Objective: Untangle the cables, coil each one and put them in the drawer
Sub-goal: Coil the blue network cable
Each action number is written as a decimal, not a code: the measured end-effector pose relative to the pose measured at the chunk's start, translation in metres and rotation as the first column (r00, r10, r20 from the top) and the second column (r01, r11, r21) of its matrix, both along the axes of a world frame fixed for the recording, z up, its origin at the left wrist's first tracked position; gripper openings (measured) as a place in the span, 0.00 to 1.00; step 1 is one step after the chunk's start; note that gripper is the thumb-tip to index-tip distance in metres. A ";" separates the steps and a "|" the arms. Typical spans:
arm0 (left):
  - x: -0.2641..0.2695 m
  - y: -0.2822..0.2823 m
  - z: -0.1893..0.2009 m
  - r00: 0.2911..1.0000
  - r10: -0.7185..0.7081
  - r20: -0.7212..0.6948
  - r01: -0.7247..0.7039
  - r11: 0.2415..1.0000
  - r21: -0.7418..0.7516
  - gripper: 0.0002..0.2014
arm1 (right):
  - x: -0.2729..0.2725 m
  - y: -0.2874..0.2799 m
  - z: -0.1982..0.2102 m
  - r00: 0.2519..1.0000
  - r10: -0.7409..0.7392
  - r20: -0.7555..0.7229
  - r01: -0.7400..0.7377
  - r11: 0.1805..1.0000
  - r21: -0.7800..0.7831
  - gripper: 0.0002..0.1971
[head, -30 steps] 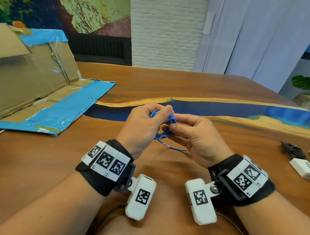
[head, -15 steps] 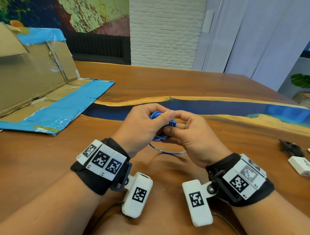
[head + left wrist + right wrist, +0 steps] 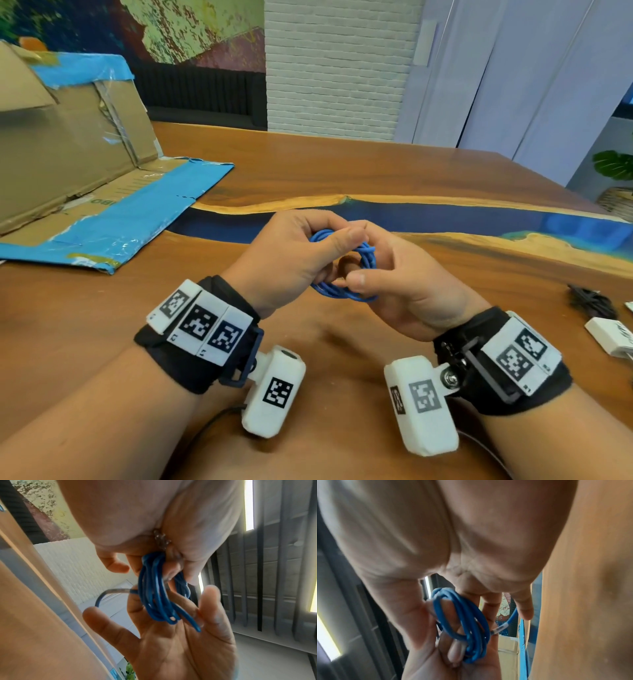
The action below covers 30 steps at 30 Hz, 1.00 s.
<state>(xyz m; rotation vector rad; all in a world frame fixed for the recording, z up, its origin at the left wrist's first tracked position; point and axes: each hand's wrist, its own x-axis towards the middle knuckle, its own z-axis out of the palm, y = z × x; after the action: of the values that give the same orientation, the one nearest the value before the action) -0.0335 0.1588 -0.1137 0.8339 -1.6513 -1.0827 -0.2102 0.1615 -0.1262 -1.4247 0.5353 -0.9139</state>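
A thin blue cable (image 3: 368,257) is wound into a small coil and held above the wooden table (image 3: 342,164) between both hands. My left hand (image 3: 334,236) grips the top of the coil with thumb and curled fingers; a clear plug (image 3: 160,539) shows in its grip. My right hand (image 3: 359,277) lies palm up under the coil, its thumb pinching the lower loops (image 3: 337,295) against the fingers. In the wrist views the loops (image 3: 154,595) (image 3: 467,622) hang between the two hands, and a short end with a clear sleeve (image 3: 499,628) sticks out.
An opened cardboard box with blue tape (image 3: 85,164) lies at the left. A black cable bundle (image 3: 589,301) and a white adapter (image 3: 611,337) sit at the table's right edge. A blue resin strip (image 3: 445,219) crosses the table beyond my hands.
The loose blue strand that trailed onto the table has been drawn up into the coil. My right hand has turned more palm up, and the coil now shows as a rounder ring.
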 end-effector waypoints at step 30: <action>0.009 -0.025 -0.005 0.897 0.379 -0.228 -0.343 0.922 0.181 0.19 | 0.005 -0.008 -0.006 0.895 -0.391 -0.214 0.367 0.919 -0.144 0.06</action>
<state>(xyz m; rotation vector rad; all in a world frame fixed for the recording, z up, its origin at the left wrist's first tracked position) -0.0250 0.1342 -0.1182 0.9974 -1.1555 -0.9982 -0.2050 0.1534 -0.1326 -1.5616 0.9879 -1.0951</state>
